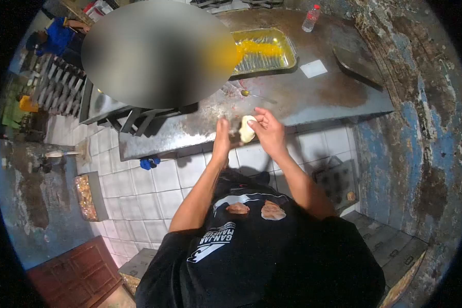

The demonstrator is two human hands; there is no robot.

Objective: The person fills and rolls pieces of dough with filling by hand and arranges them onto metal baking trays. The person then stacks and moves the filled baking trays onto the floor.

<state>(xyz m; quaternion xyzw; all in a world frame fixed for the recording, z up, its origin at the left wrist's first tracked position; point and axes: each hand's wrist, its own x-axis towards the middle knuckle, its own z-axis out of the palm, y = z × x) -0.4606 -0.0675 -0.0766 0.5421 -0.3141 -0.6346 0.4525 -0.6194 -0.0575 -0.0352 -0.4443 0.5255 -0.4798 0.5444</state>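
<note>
Over the table's near edge, my right hand (270,134) grips a pale, cream-coloured lump that looks like dough (247,129). It is pinched between thumb and fingers. My left hand (223,135) is held upright just beside the lump, fingers stretched out and partly smeared. Whether its lower fingers touch the lump I cannot tell. A small spoon (247,93) with something yellow in its bowl lies on the metal table (210,120) beyond my hands. Farther back stands a foil-like tray (291,62) smeared with yellow.
A clear bottle with a red cap (310,20) stands at the back. White paper (313,69) and a dark flat board (358,68) lie on the table's right side. Metal racks (61,87) stand at left. A large blurred oval hides the back left.
</note>
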